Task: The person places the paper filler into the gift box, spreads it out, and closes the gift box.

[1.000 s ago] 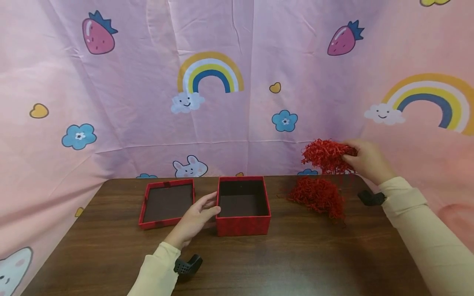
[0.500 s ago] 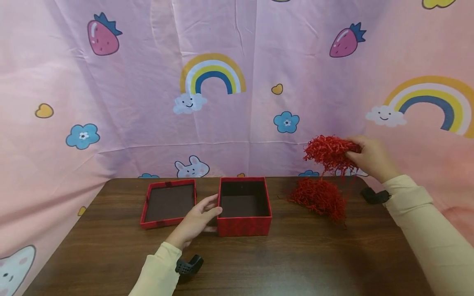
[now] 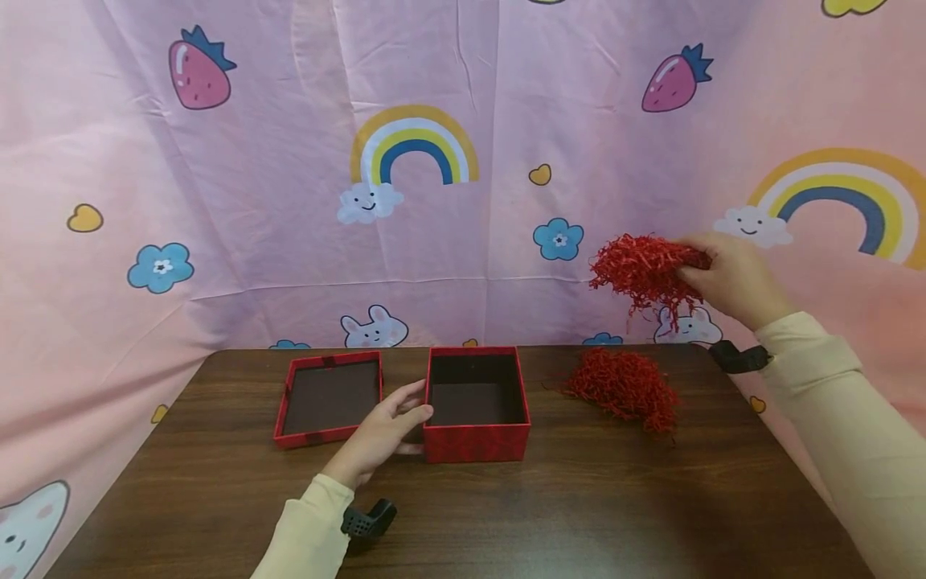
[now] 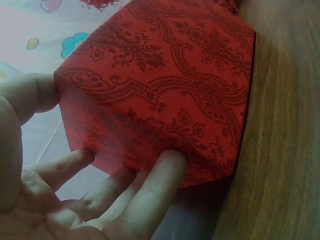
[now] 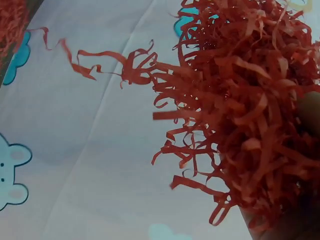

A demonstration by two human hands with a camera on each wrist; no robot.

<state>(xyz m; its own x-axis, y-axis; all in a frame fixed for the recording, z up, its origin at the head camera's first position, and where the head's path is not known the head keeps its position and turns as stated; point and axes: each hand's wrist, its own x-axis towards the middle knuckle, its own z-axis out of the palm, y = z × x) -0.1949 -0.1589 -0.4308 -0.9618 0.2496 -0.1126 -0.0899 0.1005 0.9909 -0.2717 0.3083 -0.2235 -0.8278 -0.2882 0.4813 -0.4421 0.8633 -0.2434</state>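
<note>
**Above the tabletop, a red clump rises free of its pile**

Over the right side of the wood-grain tabletop (image 3: 579, 515), we see the clump of crinkled paper shred (image 3: 644, 269) held higher than a second ago, its dangling strands now well apart from the pile of red shred (image 3: 618, 386) below. The right hand (image 3: 738, 277) pinches it between thumb and fingers; we judge that the clump has come away cleanly and can be carried. The left hand (image 3: 383, 434) stays where it was, fingers spread against the gift box (image 3: 473, 444), thumb at its upper corner, which should keep the box steady. No shred shows inside it.

In the wrist views we find thin, curling ribbons, loosely tangled, and red box walls with a darker paisley and floral print. The box is squarish and dark-lined; its shallow lid (image 3: 311, 439) lies beside it, hollow side up.
</note>
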